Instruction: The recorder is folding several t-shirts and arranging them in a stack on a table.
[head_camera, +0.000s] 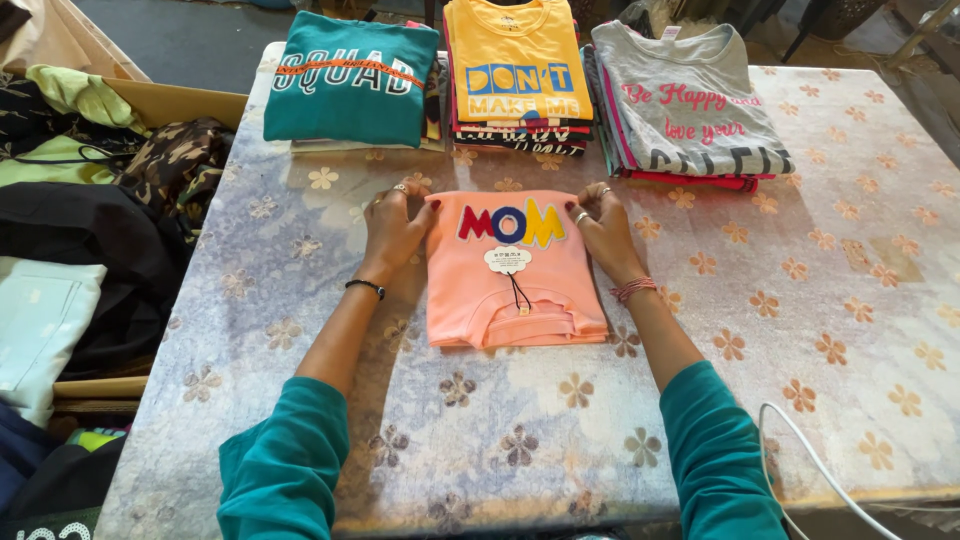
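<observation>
A folded peach-pink T-shirt (510, 275) with coloured letters and a white hang tag lies in the middle of the table, collar toward me. My left hand (392, 228) pinches its far left corner, fingers curled on the fabric. At the far right corner my right hand (604, 232) grips the shirt the same way. Both arms wear teal sleeves; a black band is on the left wrist and a red thread on the right.
Along the table's far edge stand three stacks of folded shirts: teal-topped (348, 82), yellow-topped (516, 72) and grey-topped (688, 108). The table (820, 300) has a pale floral cover. A cardboard box of loose clothes (90, 200) sits at left. A white cable (810, 460) hangs at lower right.
</observation>
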